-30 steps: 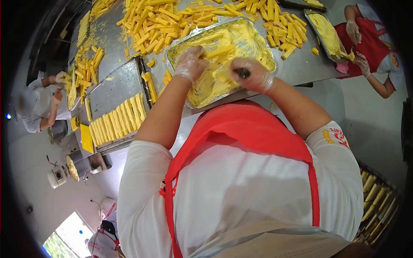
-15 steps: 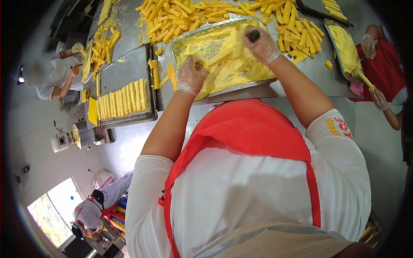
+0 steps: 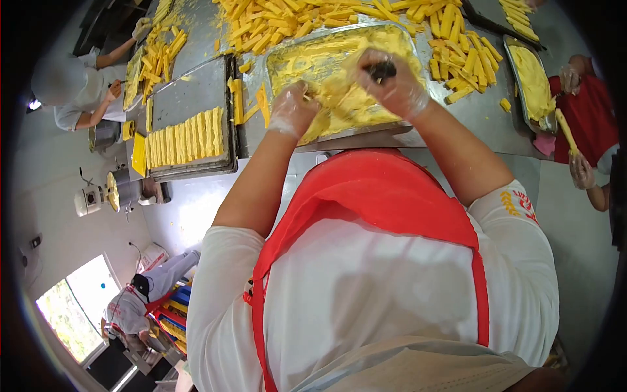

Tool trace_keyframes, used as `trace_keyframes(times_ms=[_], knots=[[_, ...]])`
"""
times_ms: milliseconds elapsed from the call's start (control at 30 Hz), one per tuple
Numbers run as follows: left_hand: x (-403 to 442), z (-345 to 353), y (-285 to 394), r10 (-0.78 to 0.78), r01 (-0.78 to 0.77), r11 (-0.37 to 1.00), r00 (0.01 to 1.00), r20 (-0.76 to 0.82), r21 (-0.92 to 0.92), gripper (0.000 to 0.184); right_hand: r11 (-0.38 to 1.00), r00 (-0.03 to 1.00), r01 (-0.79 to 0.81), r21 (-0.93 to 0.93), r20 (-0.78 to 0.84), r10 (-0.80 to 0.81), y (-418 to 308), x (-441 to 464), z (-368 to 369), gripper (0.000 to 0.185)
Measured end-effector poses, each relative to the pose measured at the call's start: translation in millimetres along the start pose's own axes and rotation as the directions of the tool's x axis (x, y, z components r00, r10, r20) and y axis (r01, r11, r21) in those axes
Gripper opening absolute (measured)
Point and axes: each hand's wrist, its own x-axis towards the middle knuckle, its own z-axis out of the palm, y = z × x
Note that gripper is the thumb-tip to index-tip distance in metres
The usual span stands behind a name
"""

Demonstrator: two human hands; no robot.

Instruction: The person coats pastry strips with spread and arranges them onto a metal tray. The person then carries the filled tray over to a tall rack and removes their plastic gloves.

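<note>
A metal tray (image 3: pixel 418 60) of yellow cream lies before me on the steel table. My left hand (image 3: pixel 295 110), in a clear plastic glove, is curled over the tray's left part; what its fingers pinch, if anything, is too hidden to tell. My right hand (image 3: pixel 390 83), gloved too, is wrapped round a dark handle (image 3: pixel 381 70) above the middle of the cream. The tool's other end cannot be made out against the cream. Behind the tray lies a heap of yellow sticks (image 3: pixel 281 21).
Coated sticks stand in a row (image 3: pixel 186 138) on a dark baking tray (image 3: pixel 196 85) at the left. More yellow sticks (image 3: pixel 465 59) lie right of the cream tray. Co-workers stand at the left (image 3: pixel 81 91) and right (image 3: pixel 584 111), the latter beside another cream tray (image 3: pixel 530 81).
My right hand swung up and right, then came back slightly left and down over the cream. My left hand stays near the tray's left part. The view has shifted.
</note>
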Motion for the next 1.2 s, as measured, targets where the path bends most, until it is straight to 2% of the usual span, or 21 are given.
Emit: trace_keyframes(times_ms=[67, 100, 133, 200, 267, 300, 333, 400, 500, 567, 633, 700, 733, 800, 833, 900, 1033, 1067, 1100, 1167, 1200], knots=[[5, -4, -9, 0.003, -0.002, 0.997, 1.0, 0.01, -0.077, 0.031, 0.998, 0.995, 0.058, 0.03, 0.081, -0.06, -13, -3, 17, 0.01], [7, -9, -15, 0.019, -0.015, 0.988, 1.0, 0.025, -0.154, 0.035, 0.993, 0.994, 0.105, 0.051, 0.018, -0.106, 6, -1, 21, 0.012], [8, -14, -22, 0.015, -0.012, 0.987, 1.0, 0.019, -0.158, 0.035, 0.998, 0.997, 0.07, -0.005, -0.026, -0.07, 28, 0, 16, 0.011], [8, -28, -39, 0.036, -0.009, 0.972, 0.993, 0.11, -0.235, 0.035, 0.97, 0.992, -0.095, -0.224, -0.103, 0.073, 29, -3, 1, 0.01], [5, -42, -68, 0.025, 0.008, 0.952, 0.994, 0.103, -0.306, 0.03, 0.851, 0.984, 0.079, -0.519, -0.097, -0.15, 36, -6, -5, 0.008], [5, -53, -87, 0.022, 0.016, 0.932, 0.995, 0.101, -0.363, 0.025, 0.846, 0.988, 0.058, -0.53, -0.092, -0.125, 39, -9, -5, 0.007], [5, -63, -110, -0.007, 0.029, 0.929, 0.998, 0.061, -0.37, 0.025, 0.843, 0.991, 0.046, -0.536, -0.083, -0.107, 39, -11, -3, 0.006], [3, -88, -165, 0.074, -0.209, 0.831, 0.96, -0.271, -0.515, 0.019, 0.84, 0.989, 0.0, -0.543, -0.122, -0.079, 28, -11, 7, 0.004], [6, -164, -238, -0.199, 0.008, 0.904, 0.892, -0.405, -0.427, 0.02, 0.832, 0.981, 0.004, -0.555, -0.157, -0.11, 25, -11, 22, 0.004], [26, -189, -328, -0.284, 0.032, 0.896, 0.808, -0.516, -0.443, 0.019, 0.83, 0.982, 0.002, -0.558, -0.158, -0.108, 24, -11, 29, 0.004], [29, -224, -370, -0.253, 0.242, 0.964, 0.696, -0.672, -0.112, 0.02, 0.855, 0.971, -0.063, -0.516, -0.228, -0.066, 29, -13, 37, 0.007], [52, -235, -448, -0.307, 0.479, 0.876, 0.645, -0.7, 0.056, 0.021, 0.853, 0.972, -0.079, -0.516, -0.229, -0.049, 24, -11, 46, 0.007], [54, -240, -464, -0.305, 0.471, 0.881, 0.647, -0.699, 0.051, 0.021, 0.855, 0.973, -0.101, -0.508, -0.232, -0.023, 22, -11, 50, 0.007], [62, -244, -489, -0.437, 0.565, 0.824, 0.666, -0.604, 0.027, 0.021, 0.846, 0.962, -0.174, -0.504, -0.269, 0.037, 25, -10, 56, 0.007], [73, -239, -522, -0.432, 0.553, 0.833, 0.678, -0.595, 0.025, 0.021, 0.802, 0.971, -0.107, -0.587, -0.235, -0.042, 22, -9, 59, 0.01], [102, -219, -584, -0.362, 0.517, 0.717, 0.849, -0.385, 0.466, 0.021, 0.733, 0.974, -0.061, -0.677, -0.202, -0.105, 16, -8, 62, 0.014], [85, -228, -546, -0.327, 0.544, 0.723, 0.813, -0.482, 0.427, 0.026, 0.629, 0.982, -0.018, -0.778, -0.131, -0.134, -1, -5, 67, 0.01], [80, -222, -550, -0.205, 0.49, 0.774, 0.792, -0.575, 0.4, 0.03, 0.648, 0.975, -0.074, -0.758, -0.192, -0.113, -9, -6, 68, 0.011], [83, -221, -558, -0.202, 0.489, 0.778, 0.788, -0.581, 0.393, 0.033, 0.653, 0.96, -0.029, -0.757, -0.204, -0.194, -6, -11, 64, 0.014], [76, -222, -564, 0.023, 0.322, 0.833, 0.793, -0.609, 0.45, 0.035, 0.664, 0.964, 0.008, -0.748, -0.171, -0.205, -23, -20, 54, 0.016], [80, -219, -589, 0.216, 0.26, 0.717, 0.8, -0.56, 0.647, 0.037, 0.662, 0.96, 0.056, -0.747, -0.142, -0.242, -31, -25, 50, 0.017]])
